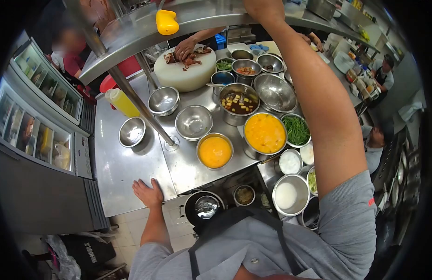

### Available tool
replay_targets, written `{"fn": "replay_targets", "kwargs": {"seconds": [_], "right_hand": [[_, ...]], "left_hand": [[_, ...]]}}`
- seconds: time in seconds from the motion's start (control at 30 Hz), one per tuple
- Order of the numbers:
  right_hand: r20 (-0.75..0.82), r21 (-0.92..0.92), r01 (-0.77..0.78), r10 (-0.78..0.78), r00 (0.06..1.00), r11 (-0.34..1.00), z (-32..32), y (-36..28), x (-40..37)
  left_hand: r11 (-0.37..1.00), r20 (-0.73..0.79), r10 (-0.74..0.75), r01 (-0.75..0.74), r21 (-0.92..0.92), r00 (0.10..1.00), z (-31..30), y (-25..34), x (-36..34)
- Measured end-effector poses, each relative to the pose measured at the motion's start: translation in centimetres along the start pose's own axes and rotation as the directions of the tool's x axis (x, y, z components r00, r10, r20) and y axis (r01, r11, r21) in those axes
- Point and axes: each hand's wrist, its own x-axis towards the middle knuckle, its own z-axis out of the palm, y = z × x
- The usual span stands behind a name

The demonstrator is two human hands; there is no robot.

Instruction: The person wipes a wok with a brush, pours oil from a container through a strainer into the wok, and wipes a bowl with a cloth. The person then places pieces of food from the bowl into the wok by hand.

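Note:
My left hand (149, 192) lies flat on the steel table (118, 172) near its front edge, fingers spread, holding nothing. My right arm reaches up to the overhead steel shelf (216, 22). There my right hand (265, 10) is cut off by the top of the view, and its fingers are hidden. Between my arms stand a metal bowl of orange-yellow liquid (215, 151) and a larger pot of similar liquid (265, 133). Behind them is a pot of dark liquid with pale cubes (239, 100). Metal bowls (194, 122) sit nearby.
Another person's hand (184, 48) works over meat on a round white chopping block (183, 74). A shelf post (141, 105) rises from the table. A yellow bottle (122, 102) stands left, chopped greens (296, 129) right. Glass-door fridges (34, 126) line the left.

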Motion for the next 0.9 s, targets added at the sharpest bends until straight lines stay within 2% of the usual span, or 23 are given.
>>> {"fn": "replay_targets", "kwargs": {"seconds": [0.17, 0.27, 0.57, 0.9], "right_hand": [[0.007, 0.02, 0.045, -0.045, 0.999, 0.999, 0.49, 0.45, 0.33], [-0.049, 0.003, 0.057, -0.057, 0.997, 0.998, 0.84, 0.71, 0.37], [-0.019, 0.02, -0.011, 0.011, 1.0, 1.0, 0.72, 0.29, 0.43], [-0.053, -0.003, 0.065, -0.065, 0.996, 0.998, 0.8, 0.65, 0.46]], "left_hand": [[1.0, -0.004, -0.001, 0.001, -0.016, 1.0, -0.3, 0.13, -0.08], [1.0, -0.023, 0.009, -0.009, -0.02, 1.0, 0.12, -0.11, -0.22], [1.0, -0.031, 0.017, -0.017, -0.002, 0.999, 0.0, 0.06, 0.08], [1.0, -0.029, 0.022, -0.022, -0.012, 0.999, -0.6, 0.32, -0.2]]}}
